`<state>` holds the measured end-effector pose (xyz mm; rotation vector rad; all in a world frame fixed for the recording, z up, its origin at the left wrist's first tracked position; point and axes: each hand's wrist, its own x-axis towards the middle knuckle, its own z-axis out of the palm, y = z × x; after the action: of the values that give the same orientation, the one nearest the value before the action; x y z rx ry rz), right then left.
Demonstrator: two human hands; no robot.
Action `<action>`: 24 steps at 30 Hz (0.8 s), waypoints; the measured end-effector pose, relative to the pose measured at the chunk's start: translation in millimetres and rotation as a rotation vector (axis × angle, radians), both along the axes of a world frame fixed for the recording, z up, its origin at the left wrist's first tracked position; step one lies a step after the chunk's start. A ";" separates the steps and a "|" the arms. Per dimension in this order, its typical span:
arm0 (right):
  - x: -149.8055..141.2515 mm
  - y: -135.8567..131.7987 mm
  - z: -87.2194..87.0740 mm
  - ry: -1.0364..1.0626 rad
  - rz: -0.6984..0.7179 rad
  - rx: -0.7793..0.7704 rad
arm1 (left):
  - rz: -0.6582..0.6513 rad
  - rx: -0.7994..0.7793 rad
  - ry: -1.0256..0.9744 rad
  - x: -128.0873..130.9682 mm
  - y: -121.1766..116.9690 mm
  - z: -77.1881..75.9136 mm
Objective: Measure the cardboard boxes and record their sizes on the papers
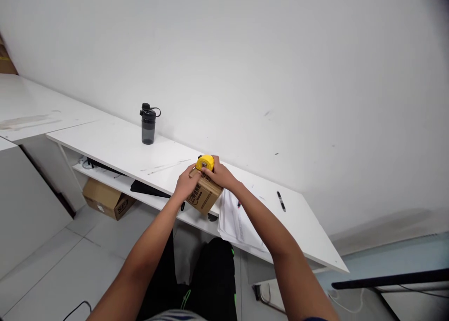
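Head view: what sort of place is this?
Probably an office or workroom: a long white desk with an under-shelf, stacked white papers and a black-and-white pen.

The small cardboard box (206,196) has a black "22" on it, next to Chinese writing that is too small to read. The bigger cardboard box (104,198) down low says "SF" in black.

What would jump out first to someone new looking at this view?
The bright yellow tape measure, in the right hand at the top of a small brown box at the desk's front edge. Next, the dark bottle standing upright near the wall, then the black pen lying on the desk's right part.
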<state>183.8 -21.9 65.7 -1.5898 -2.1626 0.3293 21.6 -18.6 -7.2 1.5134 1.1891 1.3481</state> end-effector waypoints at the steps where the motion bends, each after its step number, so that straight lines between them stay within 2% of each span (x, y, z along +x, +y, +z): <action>1: 3.2 -5.5 0.8 -0.013 -0.011 -0.002 | 0.003 0.002 -0.008 0.4 -0.1 0.4; 4: 26.0 -31.7 2.2 -0.017 -0.060 -0.038 | 0.016 -0.019 -0.021 1.2 -1.9 2.0; 7: 65.8 -63.7 -1.8 0.039 -0.090 -0.106 | 0.003 -0.047 -0.056 2.9 -2.9 2.9; 10: 101.9 -87.3 -13.2 0.154 -0.114 -0.156 | -0.039 -0.085 -0.163 6.6 -0.8 1.9; 13: 116.0 -95.2 -26.1 0.271 -0.138 -0.156 | -0.057 -0.087 -0.246 10.4 3.1 -0.3; 17: 106.1 -88.7 -28.9 0.274 -0.159 -0.092 | -0.026 -0.081 -0.272 11.6 6.0 -2.1; 21: 77.2 -71.7 -15.2 0.144 -0.210 -0.005 | -0.022 -0.086 -0.270 12.4 4.1 0.5; 24: 44.0 -49.0 -3.9 -0.009 -0.183 0.029 | 0.031 -0.064 -0.248 17.3 -0.1 2.1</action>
<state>227.8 -70.9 61.8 -1.7598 -2.0000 0.2331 38.9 -18.7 -5.2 1.2469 1.0910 1.4568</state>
